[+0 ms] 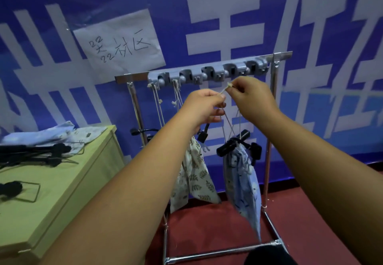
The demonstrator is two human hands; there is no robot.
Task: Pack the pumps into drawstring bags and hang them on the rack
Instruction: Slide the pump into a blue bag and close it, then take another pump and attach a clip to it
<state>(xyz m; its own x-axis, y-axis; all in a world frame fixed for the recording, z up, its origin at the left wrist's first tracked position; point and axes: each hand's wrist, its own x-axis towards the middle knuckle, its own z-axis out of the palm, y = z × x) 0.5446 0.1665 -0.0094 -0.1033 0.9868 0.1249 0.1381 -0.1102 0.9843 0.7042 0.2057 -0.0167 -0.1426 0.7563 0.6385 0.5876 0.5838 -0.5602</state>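
Note:
A metal rack (271,107) stands before the blue wall, with a grey hook rail (207,72) along its top bar. My left hand (203,107) and my right hand (250,97) both pinch the cream drawstring (224,88) of a blue patterned bag (243,179), just under the rail. The bag hangs from the cord, and a black pump (238,142) pokes out of its mouth. To its left a white leaf-print bag (192,173) hangs from the rail with a black pump part (204,134) showing at its top. More cords (157,99) dangle from the left hooks.
A light wooden table (62,182) stands at the left with several black pumps (33,153) and loose fabric bags (53,134) on it. A handwritten paper sign (120,43) is taped to the wall. The floor (228,223) under the rack is red.

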